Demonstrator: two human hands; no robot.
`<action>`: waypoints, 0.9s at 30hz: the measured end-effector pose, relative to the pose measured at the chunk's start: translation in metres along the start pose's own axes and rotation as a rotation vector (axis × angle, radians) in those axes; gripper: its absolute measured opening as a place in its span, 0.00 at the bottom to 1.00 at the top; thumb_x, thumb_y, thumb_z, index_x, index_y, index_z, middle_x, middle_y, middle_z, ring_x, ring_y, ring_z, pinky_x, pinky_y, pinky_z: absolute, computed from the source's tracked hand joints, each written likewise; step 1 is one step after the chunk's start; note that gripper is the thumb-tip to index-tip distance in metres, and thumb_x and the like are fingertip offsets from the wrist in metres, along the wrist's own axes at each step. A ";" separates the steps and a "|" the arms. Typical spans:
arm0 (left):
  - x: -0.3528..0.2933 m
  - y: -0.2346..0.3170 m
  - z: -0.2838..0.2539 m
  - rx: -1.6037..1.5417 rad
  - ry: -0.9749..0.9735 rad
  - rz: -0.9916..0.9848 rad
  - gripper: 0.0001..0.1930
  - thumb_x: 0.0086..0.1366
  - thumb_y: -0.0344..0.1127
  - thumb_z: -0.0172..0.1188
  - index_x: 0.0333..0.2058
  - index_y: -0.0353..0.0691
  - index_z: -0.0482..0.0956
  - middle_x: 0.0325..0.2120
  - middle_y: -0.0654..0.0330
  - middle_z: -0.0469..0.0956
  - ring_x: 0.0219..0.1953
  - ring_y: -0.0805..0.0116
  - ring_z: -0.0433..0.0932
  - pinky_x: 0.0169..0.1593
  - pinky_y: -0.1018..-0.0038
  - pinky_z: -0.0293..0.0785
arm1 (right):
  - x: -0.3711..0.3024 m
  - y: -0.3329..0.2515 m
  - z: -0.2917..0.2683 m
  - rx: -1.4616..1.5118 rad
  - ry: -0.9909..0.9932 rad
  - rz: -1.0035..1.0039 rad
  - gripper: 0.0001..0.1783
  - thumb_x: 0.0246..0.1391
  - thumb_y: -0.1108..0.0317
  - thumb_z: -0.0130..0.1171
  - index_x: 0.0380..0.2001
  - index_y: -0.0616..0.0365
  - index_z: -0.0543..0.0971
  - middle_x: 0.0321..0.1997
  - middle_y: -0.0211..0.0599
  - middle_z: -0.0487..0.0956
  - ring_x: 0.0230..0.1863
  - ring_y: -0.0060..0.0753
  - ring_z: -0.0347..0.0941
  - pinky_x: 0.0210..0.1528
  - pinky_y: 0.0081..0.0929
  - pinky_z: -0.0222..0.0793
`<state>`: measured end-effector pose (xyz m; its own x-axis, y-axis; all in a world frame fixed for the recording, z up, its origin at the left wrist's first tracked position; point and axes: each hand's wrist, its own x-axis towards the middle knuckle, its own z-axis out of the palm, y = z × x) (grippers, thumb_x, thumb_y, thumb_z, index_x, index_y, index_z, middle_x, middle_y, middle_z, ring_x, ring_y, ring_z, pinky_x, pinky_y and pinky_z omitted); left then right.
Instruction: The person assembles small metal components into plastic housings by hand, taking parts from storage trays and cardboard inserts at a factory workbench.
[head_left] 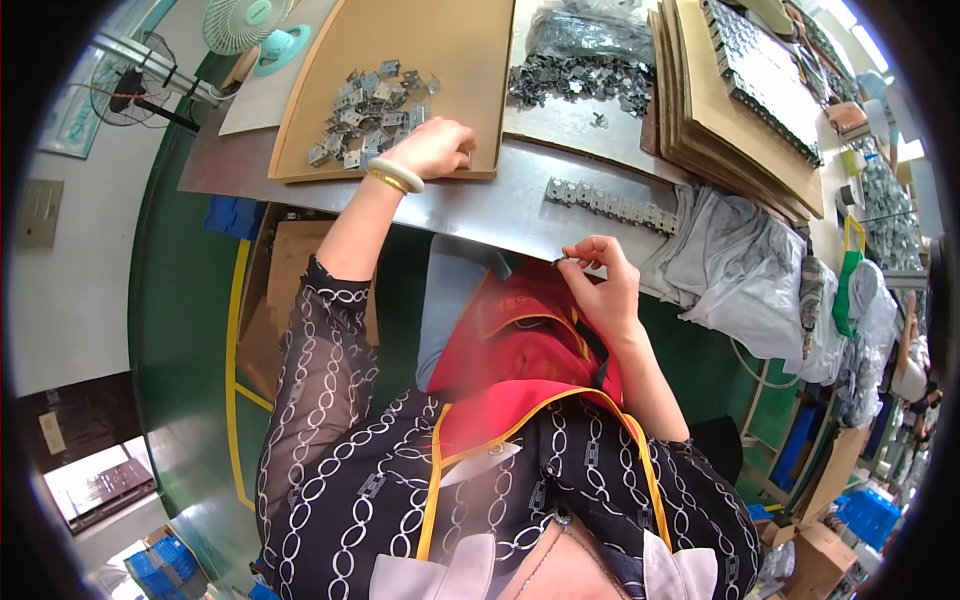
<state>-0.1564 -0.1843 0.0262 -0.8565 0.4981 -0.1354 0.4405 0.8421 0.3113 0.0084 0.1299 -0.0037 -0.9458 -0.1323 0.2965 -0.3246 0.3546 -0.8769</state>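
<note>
My left hand (436, 148) rests over the near right part of a shallow cardboard tray (455, 45), its fingers curled downward. Whatever those fingers hold, if anything, is hidden. Just left of it, a loose heap of small bent silver metal brackets (372, 112) lies in the tray. My right hand (606, 282) is at the table's front edge, thumb and index finger pinched on a small dark piece (559, 262) whose kind I cannot make out. Beyond this hand, a row of joined-up silver metal parts (612, 206) lies on the metal tabletop (470, 205).
Small dark metal pieces (585, 85) are heaped behind the row, beside a clear plastic bag (585, 35). At the right stand stacked cardboard sheets (690, 110) with metal parts on top, and crumpled grey-white plastic bags (735, 260). A teal fan (285, 48) stands back left.
</note>
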 end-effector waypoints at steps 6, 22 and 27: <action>0.007 0.008 -0.026 -0.122 -0.084 -0.023 0.14 0.51 0.31 0.73 0.36 0.32 0.82 0.36 0.46 0.85 0.42 0.52 0.85 0.47 0.63 0.80 | -0.005 0.003 -0.009 -0.005 0.031 0.092 0.16 0.50 0.78 0.71 0.40 0.60 0.75 0.38 0.37 0.88 0.35 0.23 0.80 0.40 0.23 0.73; -0.004 -0.013 0.022 -0.007 0.361 0.038 0.20 0.55 0.36 0.73 0.48 0.41 0.86 0.46 0.53 0.83 0.50 0.54 0.80 0.56 0.63 0.76 | 0.002 0.007 -0.004 0.043 0.069 0.039 0.16 0.50 0.78 0.71 0.40 0.60 0.76 0.38 0.36 0.88 0.35 0.20 0.80 0.40 0.22 0.71; 0.009 -0.026 0.031 -0.080 0.593 0.000 0.18 0.57 0.30 0.63 0.48 0.42 0.85 0.47 0.48 0.83 0.52 0.47 0.78 0.59 0.58 0.75 | 0.000 0.003 -0.002 0.066 0.076 0.053 0.16 0.51 0.79 0.70 0.40 0.60 0.75 0.38 0.36 0.88 0.36 0.20 0.80 0.40 0.22 0.71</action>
<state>-0.1670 -0.1951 -0.0118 -0.8704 0.2782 0.4061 0.4388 0.8125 0.3838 0.0076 0.1330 -0.0052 -0.9605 -0.0435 0.2747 -0.2749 0.2973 -0.9143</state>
